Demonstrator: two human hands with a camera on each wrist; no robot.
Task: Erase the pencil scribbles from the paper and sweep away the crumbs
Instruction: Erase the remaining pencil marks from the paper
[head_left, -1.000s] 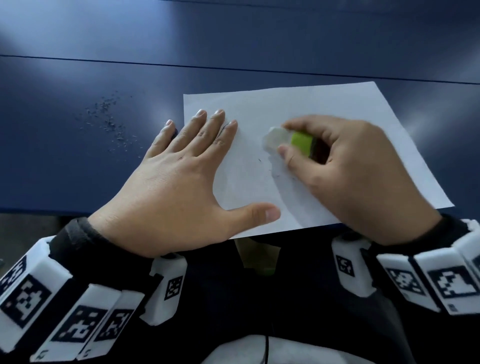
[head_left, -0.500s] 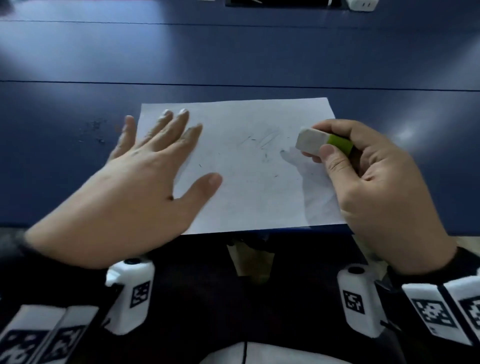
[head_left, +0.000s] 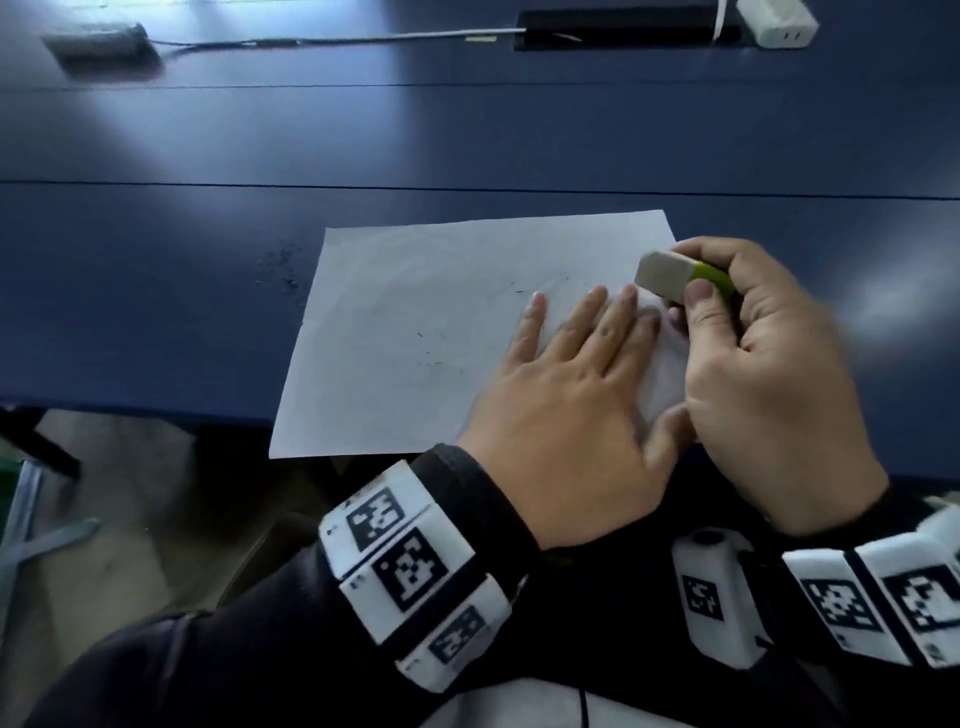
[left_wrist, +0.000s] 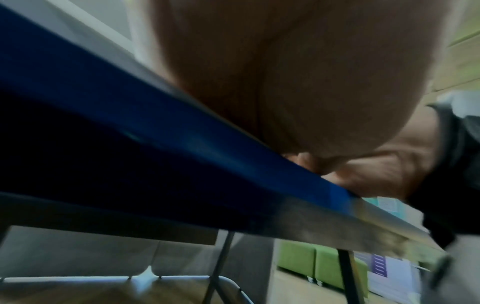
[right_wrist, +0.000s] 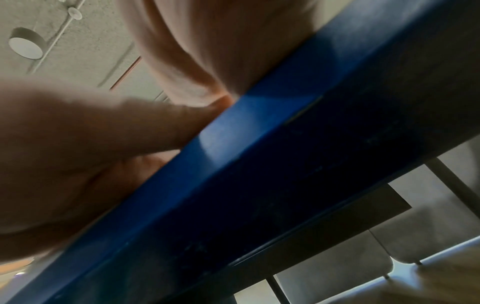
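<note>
A white sheet of paper (head_left: 415, 322) lies on the blue table (head_left: 467, 135) near its front edge. Faint pencil marks and a few dark crumbs (head_left: 431, 358) show around its middle. My left hand (head_left: 587, 374) lies flat on the right part of the sheet, fingers straight and slightly spread. My right hand (head_left: 727, 332) grips a white eraser with a green sleeve (head_left: 675, 278) between thumb and fingers, held just above the paper's right edge. Both wrist views show only blurred palms and the table's blue edge (left_wrist: 207, 144).
A patch of dark eraser crumbs (head_left: 283, 267) lies on the table left of the paper. At the far edge sit a grey box with a cable (head_left: 98, 39), a black slot (head_left: 623, 26) and a white charger (head_left: 776, 21). Floor shows below left.
My left hand has slid from the paper's left side across to its right part, beside the right hand. The right hand has lifted the eraser off the sheet to the right edge.
</note>
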